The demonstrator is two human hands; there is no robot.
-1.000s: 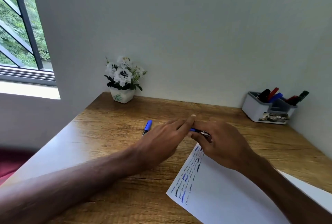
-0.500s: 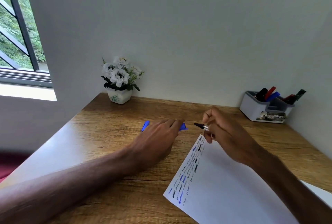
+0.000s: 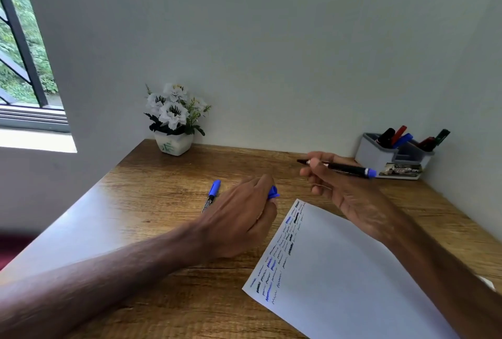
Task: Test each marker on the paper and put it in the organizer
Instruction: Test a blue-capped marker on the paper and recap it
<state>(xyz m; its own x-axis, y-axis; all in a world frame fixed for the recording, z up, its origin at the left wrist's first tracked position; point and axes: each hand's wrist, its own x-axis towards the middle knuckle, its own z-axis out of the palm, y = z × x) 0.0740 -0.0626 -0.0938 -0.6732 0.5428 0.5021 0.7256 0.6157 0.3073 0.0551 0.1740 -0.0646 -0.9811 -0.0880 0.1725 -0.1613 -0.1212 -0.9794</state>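
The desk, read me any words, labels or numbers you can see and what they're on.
None can be read.
Organizer front label: print too blurred.
Marker in the right hand: no legible print.
Paper: only test scribbles, no words.

Single head-worn view, angled forward and down, close over desk, facing wall corner
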